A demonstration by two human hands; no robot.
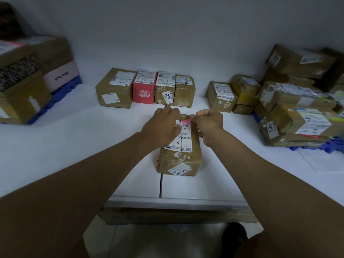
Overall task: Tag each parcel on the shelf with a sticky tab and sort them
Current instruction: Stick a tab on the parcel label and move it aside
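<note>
A brown cardboard parcel point(181, 155) with a white shipping label lies lengthwise in the middle of the white shelf point(93, 146). A pink sticky tab point(186, 121) sits over the far end of its label. My right hand point(209, 127) pinches the tab from the right. Over the parcel's far left part, my left hand point(163, 127) has its fingers curled on the top, touching the tab's left end. Behind stands a row of parcels point(145, 88): a brown one, a red one, then two more brown ones.
A pile of labelled parcels point(290, 108) fills the right side on a blue pallet point(335, 144). More boxes point(28, 81) stand stacked at the left on another blue pallet. The shelf's front edge point(176, 202) runs below the parcel, with floor beneath.
</note>
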